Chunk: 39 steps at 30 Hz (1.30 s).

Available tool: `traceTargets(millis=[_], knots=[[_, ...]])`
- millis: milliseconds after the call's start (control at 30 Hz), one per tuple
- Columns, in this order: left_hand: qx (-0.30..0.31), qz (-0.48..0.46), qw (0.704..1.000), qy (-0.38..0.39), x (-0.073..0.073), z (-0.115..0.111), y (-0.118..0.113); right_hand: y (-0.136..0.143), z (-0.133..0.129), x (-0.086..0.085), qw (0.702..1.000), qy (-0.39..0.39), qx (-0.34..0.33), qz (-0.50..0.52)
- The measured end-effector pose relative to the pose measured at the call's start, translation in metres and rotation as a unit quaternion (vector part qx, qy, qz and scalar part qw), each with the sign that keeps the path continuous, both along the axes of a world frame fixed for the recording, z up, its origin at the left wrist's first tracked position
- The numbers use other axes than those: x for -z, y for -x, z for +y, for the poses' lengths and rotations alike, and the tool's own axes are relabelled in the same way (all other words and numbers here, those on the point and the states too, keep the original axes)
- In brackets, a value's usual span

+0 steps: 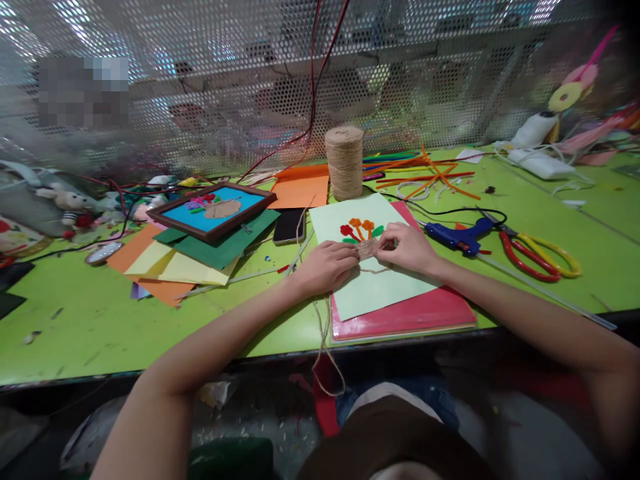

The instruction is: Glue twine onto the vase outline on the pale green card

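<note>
A pale green sheet point(390, 290) lies on a pink folder point(415, 313). On the sheet are red and orange fuzzy flowers point(361, 227) with green leaves, above a small patch of twine point(367, 249). My left hand point(327, 267) rests on the sheet at the patch's left side, fingers together; whatever is under its fingertips is hidden. At the right side of the patch, my right hand point(407, 248) pinches with thumb and forefinger at the twine. A loose strand point(323, 333) runs from under my left hand over the table's front edge.
A twine spool point(344, 167) stands behind the sheet. A blue glue gun point(459, 235) and red and yellow scissors point(533, 257) lie right. Left are a phone point(289, 227), colored papers point(175, 267) and a framed picture point(213, 208). Pipe cleaners point(425, 177) lie behind.
</note>
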<state>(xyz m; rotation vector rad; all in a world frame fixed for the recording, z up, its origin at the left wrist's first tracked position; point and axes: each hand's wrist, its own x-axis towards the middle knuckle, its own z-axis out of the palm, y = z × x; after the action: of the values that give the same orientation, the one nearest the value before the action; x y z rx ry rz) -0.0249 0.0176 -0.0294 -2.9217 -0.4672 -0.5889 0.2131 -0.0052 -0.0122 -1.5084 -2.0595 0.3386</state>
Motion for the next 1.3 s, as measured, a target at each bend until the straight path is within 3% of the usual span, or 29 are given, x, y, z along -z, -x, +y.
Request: traceTargets(millis=[600,767,933,1300], knots=[[-0.033,0.092,0.995,0.01,-0.009,0.0,-0.004,0.003,-0.003,-0.007,0.995,-0.005,0.015,-0.101],[-0.012,0.089,0.996,-0.001,-0.016,0.003,-0.02,-0.009,0.005,-0.018,0.991,0.056,0.025,-0.115],[0.007,0.076,0.997,0.018,-0.009,0.009,-0.029,-0.02,0.008,-0.024,0.983,0.107,0.024,-0.145],[0.004,0.081,0.997,-0.007,-0.01,0.01,-0.04,-0.016,0.007,-0.027,0.976,0.127,0.045,-0.17]])
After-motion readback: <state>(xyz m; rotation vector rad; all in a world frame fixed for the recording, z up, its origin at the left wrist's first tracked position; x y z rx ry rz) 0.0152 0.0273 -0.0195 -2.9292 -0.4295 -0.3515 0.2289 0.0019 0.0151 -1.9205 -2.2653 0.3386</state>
